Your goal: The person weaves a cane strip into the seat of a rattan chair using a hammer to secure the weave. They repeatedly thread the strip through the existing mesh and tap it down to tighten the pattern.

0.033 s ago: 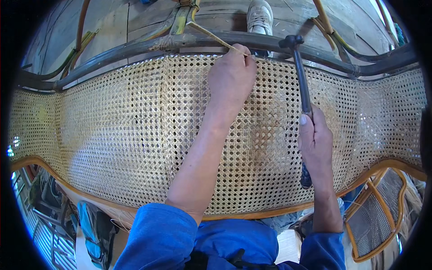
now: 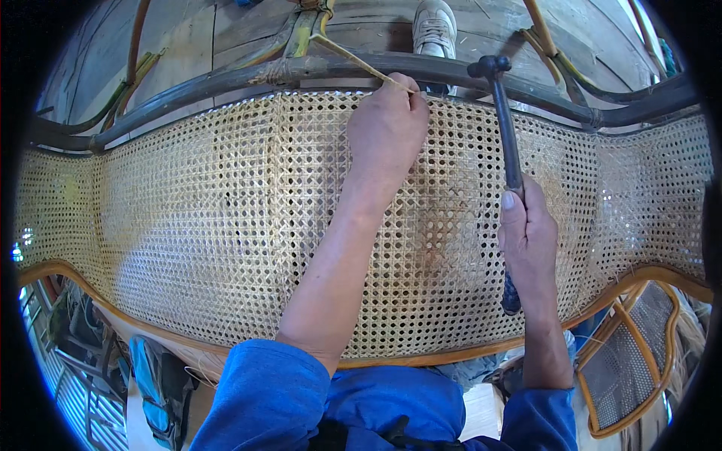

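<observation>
A wide panel of woven cane webbing (image 2: 226, 218) stretches across a curved dark rattan frame (image 2: 188, 101). My left hand (image 2: 387, 128) rests on the webbing at its far edge and pinches a thin pale cane strip (image 2: 353, 60) that runs up and to the left over the frame rail. My right hand (image 2: 530, 240) grips the dark handle of a hammer (image 2: 505, 143). Its head points up and lies near the frame rail, just right of my left hand.
A person's white shoe (image 2: 435, 26) stands on the wooden floor beyond the frame. Loose rattan poles (image 2: 549, 37) lie at the far right. A smaller cane-webbed frame (image 2: 632, 361) sits at the lower right. Blue sleeves cover my upper arms.
</observation>
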`<state>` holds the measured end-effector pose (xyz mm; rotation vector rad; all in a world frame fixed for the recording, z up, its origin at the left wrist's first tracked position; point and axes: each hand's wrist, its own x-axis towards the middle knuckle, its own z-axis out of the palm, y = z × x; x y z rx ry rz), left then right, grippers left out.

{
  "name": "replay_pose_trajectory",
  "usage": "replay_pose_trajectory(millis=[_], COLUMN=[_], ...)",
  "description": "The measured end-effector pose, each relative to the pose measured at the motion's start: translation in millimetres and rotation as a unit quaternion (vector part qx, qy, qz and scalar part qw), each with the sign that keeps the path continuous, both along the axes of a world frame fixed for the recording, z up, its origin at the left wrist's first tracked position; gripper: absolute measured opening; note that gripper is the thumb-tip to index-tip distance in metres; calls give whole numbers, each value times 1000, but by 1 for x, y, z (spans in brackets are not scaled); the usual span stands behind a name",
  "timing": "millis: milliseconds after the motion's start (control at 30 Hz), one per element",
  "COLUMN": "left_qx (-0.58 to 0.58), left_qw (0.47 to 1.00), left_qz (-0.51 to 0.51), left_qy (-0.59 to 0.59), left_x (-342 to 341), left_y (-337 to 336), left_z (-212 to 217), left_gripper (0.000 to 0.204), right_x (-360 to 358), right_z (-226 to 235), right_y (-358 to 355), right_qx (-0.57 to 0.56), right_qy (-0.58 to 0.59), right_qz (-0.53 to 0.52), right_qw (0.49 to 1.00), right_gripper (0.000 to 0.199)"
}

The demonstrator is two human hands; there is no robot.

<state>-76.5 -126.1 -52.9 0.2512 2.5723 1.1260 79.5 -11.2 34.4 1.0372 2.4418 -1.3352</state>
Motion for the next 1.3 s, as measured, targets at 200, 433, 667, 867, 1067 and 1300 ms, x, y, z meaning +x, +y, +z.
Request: replay_pose_trajectory(millis=[200, 433, 667, 867, 1067, 1300], left_qx=[-6, -11, -8, -17, -17, -32], left_qw=[1000, 1000, 1000, 1000, 1000, 998], left_qz=[-5, -1, 6, 16, 13, 6], left_qy=[3, 8, 10, 16, 23, 58], left_x=[0, -2, 1, 4, 4, 5], left_y=[1, 2, 3, 2, 4, 4], left_z=[0, 0, 0, -2, -3, -4], left_gripper=[20, 20, 20, 20, 21, 20], right_x=[0, -5, -2, -5, -2, -3], right_z=[-4, -9, -6, -5, -8, 1], right_y=[-2, -5, -5, 0, 2, 6], right_qx=[37, 26, 76, 84, 112, 143], right_qy=[34, -24, -40, -70, -27, 32], right_qz=[22, 29, 71, 80, 106, 46], right_qw=[999, 999, 994, 991, 988, 988], right_gripper=[25, 20, 21, 21, 19, 19])
